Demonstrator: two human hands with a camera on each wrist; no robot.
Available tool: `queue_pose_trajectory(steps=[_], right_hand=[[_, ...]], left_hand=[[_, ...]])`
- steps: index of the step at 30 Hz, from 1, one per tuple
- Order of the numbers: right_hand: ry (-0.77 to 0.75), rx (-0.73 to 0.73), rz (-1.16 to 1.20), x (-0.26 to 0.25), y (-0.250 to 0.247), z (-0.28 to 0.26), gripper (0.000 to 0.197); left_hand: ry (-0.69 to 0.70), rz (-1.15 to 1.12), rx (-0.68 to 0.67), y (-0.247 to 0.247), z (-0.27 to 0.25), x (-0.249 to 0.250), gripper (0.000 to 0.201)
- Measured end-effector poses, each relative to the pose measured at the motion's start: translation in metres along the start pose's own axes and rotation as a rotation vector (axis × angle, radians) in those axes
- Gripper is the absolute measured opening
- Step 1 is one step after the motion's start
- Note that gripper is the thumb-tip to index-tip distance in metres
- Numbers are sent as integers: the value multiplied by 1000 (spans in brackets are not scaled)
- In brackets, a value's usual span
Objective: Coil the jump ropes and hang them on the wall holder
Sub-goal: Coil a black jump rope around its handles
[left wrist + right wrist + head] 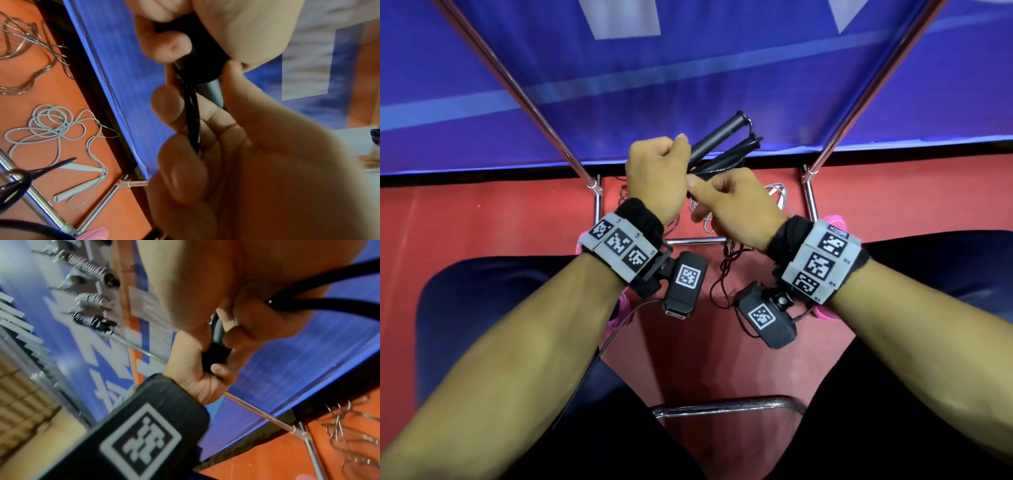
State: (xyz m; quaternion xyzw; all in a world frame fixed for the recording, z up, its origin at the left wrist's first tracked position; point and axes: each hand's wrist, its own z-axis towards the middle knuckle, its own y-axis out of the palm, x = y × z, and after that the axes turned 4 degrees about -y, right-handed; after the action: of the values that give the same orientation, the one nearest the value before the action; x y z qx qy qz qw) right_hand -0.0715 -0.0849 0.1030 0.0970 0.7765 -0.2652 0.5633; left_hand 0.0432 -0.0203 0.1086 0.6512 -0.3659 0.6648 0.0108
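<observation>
Gripping black jump rope handles in curled left hand, right hand pinching its cord

**Q:** What surface carries the items?

**A:** A red floor. Its far edge meets the foot of a blue banner.

**Q:** What lies directly on it?

**A:** Near that far edge lies a grey jump rope, its cord loosely tangled and its two handles alongside. A silver jump rope lies apart from it in loose loops. The base tubes of a metal stand rest around both.
</observation>
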Motion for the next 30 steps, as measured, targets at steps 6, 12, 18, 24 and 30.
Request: queue_pose_trajectory(steps=[6,12,18,24,30], right_hand=[[-198,-81,-675,7,-1,-2,32],[-243,-146,-851,10,-3,-3,16],[-299,-364,-906,-1,-22,-4,7],[-259,-194,-665,-2,-54,0,35],[-240,-272,-56,0,-66,-1,16]], left_hand=[[116,150,-26,0,1,-5,52],[180,369,-44,-7,3,-9,59],[210,610,-310,1,-12,-17,55],[304,581,-544,-11,-18,-7,53],[201,162,-714,-18,-17,-7,58]])
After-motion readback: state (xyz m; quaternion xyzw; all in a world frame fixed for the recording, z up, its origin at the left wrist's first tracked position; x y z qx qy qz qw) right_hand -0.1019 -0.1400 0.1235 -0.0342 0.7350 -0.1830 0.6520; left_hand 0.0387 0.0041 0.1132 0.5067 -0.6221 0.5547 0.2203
